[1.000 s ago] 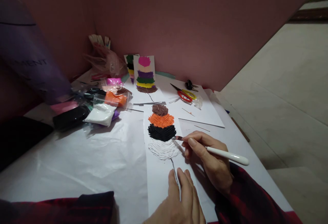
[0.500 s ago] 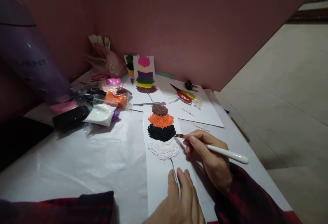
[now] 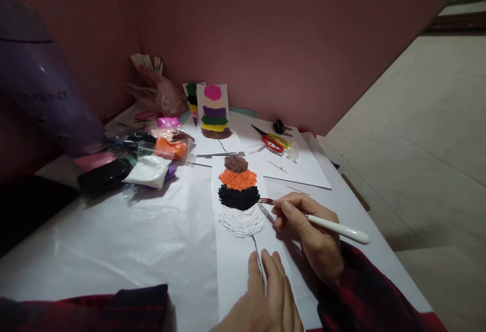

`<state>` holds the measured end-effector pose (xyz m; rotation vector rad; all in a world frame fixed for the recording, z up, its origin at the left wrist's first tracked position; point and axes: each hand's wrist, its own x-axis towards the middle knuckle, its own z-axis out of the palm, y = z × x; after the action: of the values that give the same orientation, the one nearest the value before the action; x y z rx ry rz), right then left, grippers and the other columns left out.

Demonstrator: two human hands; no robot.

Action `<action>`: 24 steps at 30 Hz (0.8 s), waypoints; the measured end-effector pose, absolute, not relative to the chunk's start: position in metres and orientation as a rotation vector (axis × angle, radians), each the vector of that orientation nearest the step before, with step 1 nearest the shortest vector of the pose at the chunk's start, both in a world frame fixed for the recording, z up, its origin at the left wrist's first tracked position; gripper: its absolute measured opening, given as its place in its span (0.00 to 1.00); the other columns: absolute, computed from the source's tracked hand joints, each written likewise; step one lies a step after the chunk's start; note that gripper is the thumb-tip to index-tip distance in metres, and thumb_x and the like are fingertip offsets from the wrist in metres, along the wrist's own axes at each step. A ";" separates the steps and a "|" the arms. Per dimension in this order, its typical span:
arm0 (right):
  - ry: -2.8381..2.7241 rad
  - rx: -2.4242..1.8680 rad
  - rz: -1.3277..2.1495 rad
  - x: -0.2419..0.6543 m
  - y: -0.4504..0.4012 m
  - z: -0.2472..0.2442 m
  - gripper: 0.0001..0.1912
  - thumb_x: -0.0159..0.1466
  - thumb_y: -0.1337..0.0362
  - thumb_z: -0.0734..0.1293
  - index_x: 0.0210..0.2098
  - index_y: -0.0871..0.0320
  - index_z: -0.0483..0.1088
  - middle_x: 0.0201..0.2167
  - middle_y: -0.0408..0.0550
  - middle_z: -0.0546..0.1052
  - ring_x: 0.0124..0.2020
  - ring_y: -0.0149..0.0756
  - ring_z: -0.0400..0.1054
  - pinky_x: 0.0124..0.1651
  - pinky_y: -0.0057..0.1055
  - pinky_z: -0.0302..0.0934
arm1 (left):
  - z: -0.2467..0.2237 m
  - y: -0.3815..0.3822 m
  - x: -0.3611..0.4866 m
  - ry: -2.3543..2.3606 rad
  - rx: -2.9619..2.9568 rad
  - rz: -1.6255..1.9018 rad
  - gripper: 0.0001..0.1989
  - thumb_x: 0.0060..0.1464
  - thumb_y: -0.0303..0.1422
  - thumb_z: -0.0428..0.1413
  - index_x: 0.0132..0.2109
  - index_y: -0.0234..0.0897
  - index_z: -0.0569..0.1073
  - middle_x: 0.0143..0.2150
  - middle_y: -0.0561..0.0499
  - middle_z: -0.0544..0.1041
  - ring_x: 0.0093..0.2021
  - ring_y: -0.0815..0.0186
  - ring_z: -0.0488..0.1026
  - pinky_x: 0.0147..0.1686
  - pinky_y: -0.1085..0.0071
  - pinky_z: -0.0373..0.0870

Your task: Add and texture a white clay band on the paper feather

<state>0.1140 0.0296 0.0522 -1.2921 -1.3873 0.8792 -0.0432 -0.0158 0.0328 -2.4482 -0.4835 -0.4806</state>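
Note:
In my right hand (image 3: 311, 236) is a fork (image 3: 339, 229) with a white handle, pinched near its neck. Its tines reach the right edge of the black clay band (image 3: 238, 197), close to the white one below. A white card (image 3: 231, 271) carries this feather shape: brown clay (image 3: 236, 164) on top, then orange clay (image 3: 238, 178), black, and textured white clay (image 3: 243, 221), with a thin drawn stem (image 3: 255, 245). My left hand (image 3: 268, 291) lies flat on the card's lower part, fingers spread around the stem.
Bagged clay packets (image 3: 148, 170) lie in a heap at left, near a large purple bottle (image 3: 45, 79). Two striped cards, one in front (image 3: 214, 114), lean at the back wall. Red-and-yellow scissors (image 3: 273, 142), keys (image 3: 280, 127) and a thin stick (image 3: 298, 191) lie at right.
Almost nothing differs. The view has shifted very slightly; both hands and the fork keep their places on the card.

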 end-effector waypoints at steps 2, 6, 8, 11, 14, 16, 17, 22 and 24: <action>-1.385 -1.307 0.879 0.114 0.030 0.053 0.14 0.64 0.55 0.68 0.30 0.59 0.74 0.19 0.43 0.72 0.22 0.32 0.66 0.24 0.28 0.65 | 0.032 -0.016 -0.043 -0.489 -2.457 -0.482 0.15 0.62 0.25 0.43 0.43 0.32 0.75 0.39 0.47 0.81 0.39 0.58 0.77 0.38 0.55 0.66; -1.395 -1.310 0.849 0.114 0.030 0.052 0.13 0.65 0.56 0.67 0.29 0.59 0.74 0.19 0.43 0.72 0.22 0.32 0.66 0.24 0.28 0.65 | 0.031 -0.016 -0.042 -0.490 -2.442 -0.521 0.15 0.63 0.25 0.43 0.42 0.32 0.75 0.38 0.47 0.81 0.38 0.57 0.77 0.37 0.55 0.66; -1.397 -1.309 0.836 0.115 0.030 0.052 0.13 0.65 0.56 0.67 0.29 0.59 0.73 0.19 0.43 0.72 0.22 0.32 0.66 0.24 0.28 0.64 | 0.031 -0.016 -0.042 -0.489 -2.441 -0.513 0.15 0.64 0.25 0.43 0.42 0.32 0.75 0.37 0.47 0.81 0.38 0.58 0.78 0.37 0.56 0.66; -1.399 -1.315 0.833 0.115 0.030 0.052 0.13 0.64 0.56 0.67 0.29 0.59 0.73 0.19 0.43 0.72 0.22 0.32 0.66 0.24 0.28 0.64 | 0.032 -0.016 -0.042 -0.502 -2.450 -0.517 0.16 0.63 0.24 0.42 0.42 0.32 0.76 0.37 0.48 0.81 0.37 0.59 0.78 0.36 0.56 0.67; -1.413 -1.329 0.827 0.114 0.030 0.054 0.14 0.64 0.56 0.67 0.28 0.59 0.73 0.19 0.43 0.72 0.22 0.33 0.66 0.24 0.29 0.64 | 0.031 -0.015 -0.043 -0.510 -2.441 -0.526 0.17 0.63 0.23 0.41 0.42 0.33 0.76 0.37 0.49 0.82 0.37 0.60 0.78 0.36 0.57 0.67; -1.424 -1.331 0.820 0.114 0.030 0.054 0.14 0.64 0.56 0.67 0.28 0.59 0.73 0.19 0.43 0.72 0.22 0.33 0.66 0.24 0.29 0.63 | 0.030 -0.015 -0.043 -0.496 -2.422 -0.519 0.18 0.63 0.23 0.41 0.42 0.34 0.76 0.37 0.50 0.82 0.38 0.60 0.78 0.36 0.57 0.67; -1.427 -1.328 0.817 0.114 0.030 0.055 0.14 0.64 0.56 0.67 0.27 0.59 0.73 0.19 0.43 0.72 0.22 0.33 0.66 0.24 0.29 0.63 | 0.030 -0.015 -0.043 -0.492 -2.417 -0.515 0.18 0.63 0.23 0.41 0.42 0.34 0.76 0.37 0.50 0.82 0.38 0.60 0.78 0.36 0.57 0.67; -1.427 -1.320 0.818 0.113 0.030 0.055 0.14 0.64 0.56 0.67 0.28 0.59 0.73 0.19 0.43 0.72 0.21 0.33 0.66 0.24 0.29 0.63 | 0.032 -0.017 -0.043 -0.514 -2.434 -0.521 0.16 0.63 0.24 0.42 0.41 0.33 0.75 0.37 0.49 0.82 0.38 0.60 0.78 0.36 0.57 0.68; -1.427 -1.317 0.824 0.113 0.031 0.054 0.14 0.63 0.56 0.67 0.28 0.59 0.74 0.19 0.43 0.72 0.21 0.33 0.65 0.24 0.29 0.63 | 0.032 -0.017 -0.042 -0.511 -2.437 -0.526 0.16 0.63 0.24 0.43 0.41 0.33 0.75 0.37 0.48 0.81 0.38 0.59 0.78 0.36 0.57 0.68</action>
<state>0.1131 0.0309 0.0542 -1.3167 -1.4274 0.8242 -0.0423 -0.0174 0.0324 -2.4372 -0.5112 -0.5257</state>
